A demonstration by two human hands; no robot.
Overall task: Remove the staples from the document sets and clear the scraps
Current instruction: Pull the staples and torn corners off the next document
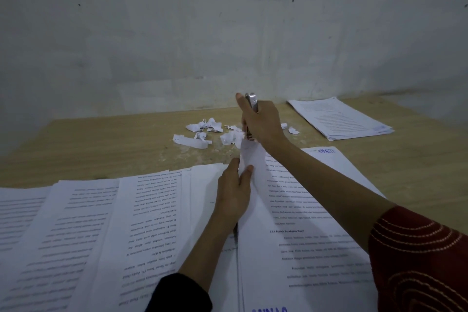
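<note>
We saw the right hand [263, 121] raised over the far middle of the bench [101, 149], its grip clamped around a slim metal tool [252, 100] whose top end stood out above the fingers. The tool's lower end met the lifted top corner of the document set [304, 248], which lay on the near right of the bench with that corner pulled upward. The left hand [234, 190] sat just below, its grip pinched on the raised edge of the same set. We could not make out a staple. Torn paper scraps [205, 132] lay scattered on the bench just behind and to the left of the right hand. A stack of pages [342, 119] rested at the far right, well apart, and loose printed sheets [101, 235] fanned across the near left.
</note>
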